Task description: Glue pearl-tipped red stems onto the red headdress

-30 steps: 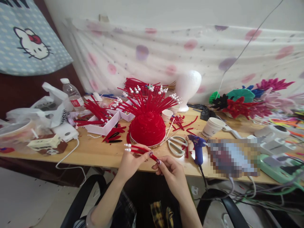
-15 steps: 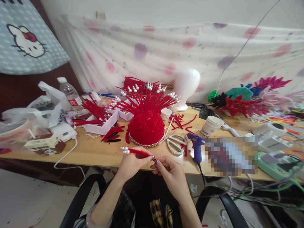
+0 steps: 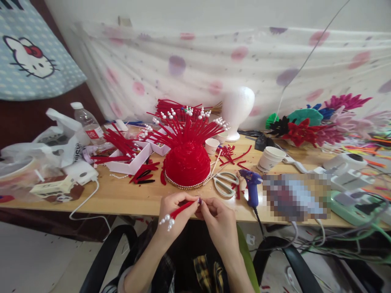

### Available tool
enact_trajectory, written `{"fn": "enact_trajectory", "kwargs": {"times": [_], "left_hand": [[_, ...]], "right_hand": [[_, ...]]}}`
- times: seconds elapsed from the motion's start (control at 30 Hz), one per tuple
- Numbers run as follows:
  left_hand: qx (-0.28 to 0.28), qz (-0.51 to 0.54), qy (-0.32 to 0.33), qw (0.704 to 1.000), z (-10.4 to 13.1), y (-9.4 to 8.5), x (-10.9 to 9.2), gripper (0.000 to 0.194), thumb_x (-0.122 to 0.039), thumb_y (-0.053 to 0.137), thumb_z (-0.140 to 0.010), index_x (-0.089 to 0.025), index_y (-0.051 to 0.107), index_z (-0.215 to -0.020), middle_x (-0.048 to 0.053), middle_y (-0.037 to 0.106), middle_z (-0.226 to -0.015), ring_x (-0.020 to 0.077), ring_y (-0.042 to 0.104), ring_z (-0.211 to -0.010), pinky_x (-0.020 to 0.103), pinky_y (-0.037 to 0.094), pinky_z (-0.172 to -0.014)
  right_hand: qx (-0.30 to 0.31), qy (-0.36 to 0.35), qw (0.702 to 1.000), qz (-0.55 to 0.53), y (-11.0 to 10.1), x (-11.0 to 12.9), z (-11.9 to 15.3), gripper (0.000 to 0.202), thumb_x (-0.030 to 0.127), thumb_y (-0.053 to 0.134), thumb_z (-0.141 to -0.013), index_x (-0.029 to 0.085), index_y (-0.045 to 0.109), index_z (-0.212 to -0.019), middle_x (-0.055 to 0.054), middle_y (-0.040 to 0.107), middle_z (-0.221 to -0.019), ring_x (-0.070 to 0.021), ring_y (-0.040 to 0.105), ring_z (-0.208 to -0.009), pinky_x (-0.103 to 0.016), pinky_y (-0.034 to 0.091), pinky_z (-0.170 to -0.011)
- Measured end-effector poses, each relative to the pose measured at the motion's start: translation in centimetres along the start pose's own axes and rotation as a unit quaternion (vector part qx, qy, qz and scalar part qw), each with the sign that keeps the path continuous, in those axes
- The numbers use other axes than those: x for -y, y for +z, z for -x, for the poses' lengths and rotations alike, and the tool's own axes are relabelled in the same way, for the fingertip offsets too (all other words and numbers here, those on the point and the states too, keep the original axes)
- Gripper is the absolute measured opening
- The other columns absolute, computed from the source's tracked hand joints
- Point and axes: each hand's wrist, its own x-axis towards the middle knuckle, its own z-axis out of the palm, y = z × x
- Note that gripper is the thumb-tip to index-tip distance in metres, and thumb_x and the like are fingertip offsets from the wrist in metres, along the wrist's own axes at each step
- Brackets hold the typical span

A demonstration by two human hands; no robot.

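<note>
Between its fingers my left hand (image 3: 177,215) pinches a small bundle of red stems (image 3: 181,209), whose white pearl tips (image 3: 168,221) point toward the lower left. My right hand (image 3: 215,217) is closed at the bundle's other end, its fingertips meeting those of the left; whatever lies between them is too small to make out. Just beyond both hands sits a red dome-shaped headpiece (image 3: 187,165), edged with beads and topped by a fan of red stems (image 3: 189,128) with pearl tips.
Scissors (image 3: 226,184) and a blue glue gun (image 3: 252,187) lie right of the headpiece, near paper cups (image 3: 271,158). A white foam head (image 3: 238,110) stands behind. At left are a pink box (image 3: 131,162), a bottle (image 3: 88,124) and plastic bags (image 3: 61,134).
The bundle has tilted, its pearl tips now lower and nearer to me. My left hand has turned and shifted slightly right. The camera view has moved a little.
</note>
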Motion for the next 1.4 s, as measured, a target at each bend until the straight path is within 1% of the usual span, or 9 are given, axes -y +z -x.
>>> {"fn": "enact_trajectory", "kwargs": {"times": [0.17, 0.4, 0.5, 0.6, 0.7, 0.83, 1.03, 1.27, 1.4], "left_hand": [[0.015, -0.006, 0.003, 1.0, -0.4, 0.1, -0.7, 0.005, -0.021, 0.07, -0.073, -0.018, 0.074, -0.073, 0.004, 0.075, -0.074, 0.0173, 0.069, -0.069, 0.023, 0.055, -0.064], [0.038, 0.016, 0.01, 0.999, -0.1, 0.9, -0.9, 0.008, -0.019, 0.066, -0.076, -0.018, 0.073, -0.078, 0.004, 0.075, -0.082, 0.0181, 0.071, -0.075, 0.025, 0.056, -0.07], [0.042, -0.007, 0.018, 0.999, -0.1, 1.2, -1.1, 0.01, -0.016, 0.064, -0.075, -0.018, 0.074, -0.078, 0.004, 0.075, -0.08, 0.0182, 0.07, -0.074, 0.025, 0.056, -0.07], [0.056, -0.048, 0.073, 0.995, -0.6, 1.5, -1.5, 0.013, -0.015, 0.063, -0.077, -0.019, 0.075, -0.079, 0.005, 0.075, -0.084, 0.0188, 0.07, -0.079, 0.027, 0.055, -0.073], [0.114, -0.081, 0.111, 0.984, -1.7, 1.5, -2.3, 0.013, -0.018, 0.063, -0.079, -0.019, 0.075, -0.083, 0.006, 0.074, -0.087, 0.0192, 0.069, -0.082, 0.026, 0.054, -0.073], [0.165, -0.125, 0.082, 0.975, -4.1, 1.4, -4.0, 0.008, -0.023, 0.069, -0.076, -0.02, 0.076, -0.078, 0.004, 0.075, -0.08, 0.0199, 0.069, -0.077, 0.026, 0.052, -0.069], [0.243, -0.211, 0.103, 0.941, -7.0, 1.5, -7.1, 0.009, -0.016, 0.067, -0.074, -0.02, 0.075, -0.076, 0.001, 0.075, -0.075, 0.0178, 0.068, -0.072, 0.023, 0.05, -0.066], [0.253, -0.247, 0.15, 0.923, -7.6, 2.4, -7.6, 0.01, -0.018, 0.066, -0.077, -0.018, 0.076, -0.079, 0.005, 0.076, -0.08, 0.0192, 0.07, -0.075, 0.027, 0.052, -0.071], [0.275, -0.28, 0.165, 0.905, -10.4, 2.2, -9.6, 0.01, -0.018, 0.067, -0.075, -0.02, 0.076, -0.079, 0.005, 0.076, -0.08, 0.0203, 0.071, -0.076, 0.029, 0.054, -0.072]], "right_hand": [[0.017, 0.049, 0.999, -0.013, -1.0, 0.3, -0.4, 0.043, 0.059, 0.068, -0.074, 0.016, 0.063, -0.075, -0.007, 0.07, -0.063, -0.0177, 0.067, -0.055, -0.025, 0.053, -0.051], [-0.013, -0.025, 0.999, 0.018, -0.6, 0.1, 0.0, 0.038, 0.055, 0.061, -0.082, 0.018, 0.066, -0.087, -0.007, 0.072, -0.079, -0.0194, 0.069, -0.066, -0.028, 0.055, -0.056], [-0.039, -0.031, 0.998, 0.026, -0.5, -0.1, 0.0, 0.038, 0.056, 0.06, -0.082, 0.018, 0.066, -0.082, -0.007, 0.071, -0.073, -0.0192, 0.067, -0.061, -0.028, 0.054, -0.053], [-0.06, -0.028, 0.998, -0.007, -0.7, -0.2, -0.4, 0.039, 0.057, 0.062, -0.081, 0.018, 0.065, -0.079, -0.006, 0.07, -0.067, -0.0178, 0.064, -0.056, -0.028, 0.053, -0.052], [-0.074, -0.033, 0.996, -0.038, -1.1, -0.3, -0.9, 0.04, 0.058, 0.063, -0.08, 0.017, 0.064, -0.079, -0.006, 0.07, -0.068, -0.0173, 0.064, -0.056, -0.027, 0.053, -0.052], [-0.077, -0.035, 0.995, -0.058, -1.6, -0.4, -1.6, 0.041, 0.058, 0.062, -0.08, 0.017, 0.064, -0.081, -0.007, 0.071, -0.068, -0.0174, 0.066, -0.058, -0.027, 0.053, -0.054], [-0.06, -0.037, 0.993, -0.098, -2.2, 0.1, -3.1, 0.039, 0.055, 0.064, -0.08, 0.016, 0.064, -0.078, -0.005, 0.069, -0.065, -0.0159, 0.066, -0.054, -0.025, 0.053, -0.052], [-0.079, -0.068, 0.984, -0.145, -2.3, 0.1, -5.0, 0.034, 0.05, 0.064, -0.08, 0.017, 0.062, -0.074, -0.002, 0.066, -0.059, -0.016, 0.065, -0.054, -0.026, 0.053, -0.052], [-0.08, -0.095, 0.98, -0.158, -2.4, 0.1, -5.6, 0.031, 0.048, 0.059, -0.084, 0.018, 0.064, -0.084, -0.004, 0.071, -0.069, -0.0168, 0.067, -0.059, -0.026, 0.054, -0.056]]}}
